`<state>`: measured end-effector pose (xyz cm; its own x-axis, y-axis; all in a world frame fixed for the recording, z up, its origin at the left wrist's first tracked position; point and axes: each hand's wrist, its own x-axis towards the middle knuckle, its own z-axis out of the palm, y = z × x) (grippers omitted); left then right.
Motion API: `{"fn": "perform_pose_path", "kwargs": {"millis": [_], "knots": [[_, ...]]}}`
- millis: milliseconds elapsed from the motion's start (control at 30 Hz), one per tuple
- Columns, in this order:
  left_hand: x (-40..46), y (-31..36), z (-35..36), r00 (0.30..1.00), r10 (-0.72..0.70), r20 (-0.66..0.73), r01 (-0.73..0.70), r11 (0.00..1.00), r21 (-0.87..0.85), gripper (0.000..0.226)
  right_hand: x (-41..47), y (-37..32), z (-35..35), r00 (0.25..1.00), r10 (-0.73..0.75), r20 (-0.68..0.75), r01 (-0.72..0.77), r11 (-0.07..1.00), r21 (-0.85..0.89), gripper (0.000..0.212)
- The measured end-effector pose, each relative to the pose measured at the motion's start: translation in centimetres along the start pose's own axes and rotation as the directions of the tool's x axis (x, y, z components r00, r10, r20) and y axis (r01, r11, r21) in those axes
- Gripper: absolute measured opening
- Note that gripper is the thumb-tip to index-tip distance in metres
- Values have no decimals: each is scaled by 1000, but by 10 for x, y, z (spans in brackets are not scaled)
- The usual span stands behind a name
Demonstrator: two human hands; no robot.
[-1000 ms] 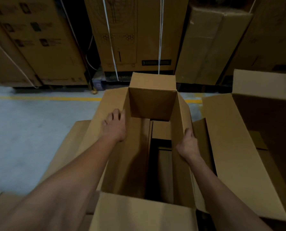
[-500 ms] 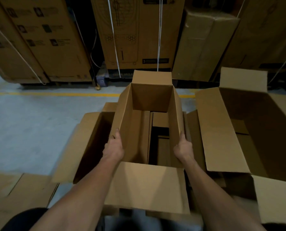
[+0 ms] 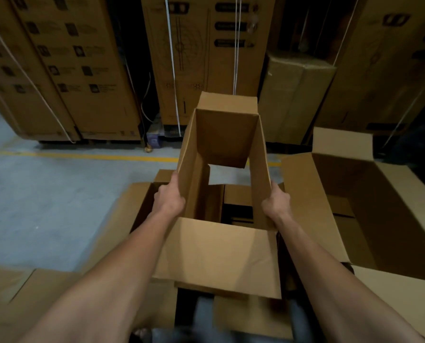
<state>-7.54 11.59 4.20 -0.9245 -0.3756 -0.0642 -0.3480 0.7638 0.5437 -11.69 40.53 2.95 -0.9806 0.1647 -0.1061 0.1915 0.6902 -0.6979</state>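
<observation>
In the middle of the view, over a cluster of open cartons on a warehouse floor (image 3: 45, 206), a plain brown box (image 3: 225, 137) is held up between both hands. It is tilted, its open top facing the camera. Its far flap (image 3: 227, 102) stands up, and its near flap (image 3: 218, 256) hangs out flat toward the person. At the far bottom of the box there is a gap, and pale floor shows through it.

The left hand (image 3: 169, 196) grips the box's left wall, fingers curled against the outer face near the top edge. The right hand (image 3: 277, 201) clasps the right wall in the same way from outside; most of its fingers are hidden behind the cardboard. Both forearms reach straight forward from the lower corners.

Just under the box on the left lies an open left carton (image 3: 132, 211), partly covered by the left forearm. To the right, near the right hand, a larger right carton (image 3: 313, 211) stands open with its flaps spread. Flat cardboard (image 3: 8, 293) lies at the lower left.

A yellow line (image 3: 95, 156) crosses the floor beyond the box. Behind it rise tall printed stacks (image 3: 82, 70), bound with white straps (image 3: 171, 58). The light is dim.
</observation>
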Motion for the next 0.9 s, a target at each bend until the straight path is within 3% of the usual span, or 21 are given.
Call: {"fn": "perform_pose_path", "kwargs": {"millis": [367, 533, 633, 700, 800, 900], "knots": [[0, 51, -72, 992, 14, -123, -20, 998, -53, 75, -30, -60, -79, 993, -117, 34, 114, 991, 67, 61], [22, 80, -101, 999, 39, -11, -40, 957, -289, 65, -35, -57, -96, 981, -124, 151, 103, 985, 139, 66], [33, 93, -106, 980, 146, 139, -61, 872, -485, 47, -38, -57, -96, 951, -155, 268, 93, 969, 230, 67], [34, 100, -112, 953, 194, 233, -14, 794, -608, 51, -39, -56, -95, 926, -180, 332, 87, 957, 277, 64], [37, 104, -124, 948, 213, 235, 27, 684, -729, 72, -40, -55, -93, 898, -205, 391, 66, 938, 341, 47], [35, 108, -127, 972, 148, 181, 78, 521, -850, 80, -39, -61, -85, 891, -228, 392, 71, 924, 376, 26]]}}
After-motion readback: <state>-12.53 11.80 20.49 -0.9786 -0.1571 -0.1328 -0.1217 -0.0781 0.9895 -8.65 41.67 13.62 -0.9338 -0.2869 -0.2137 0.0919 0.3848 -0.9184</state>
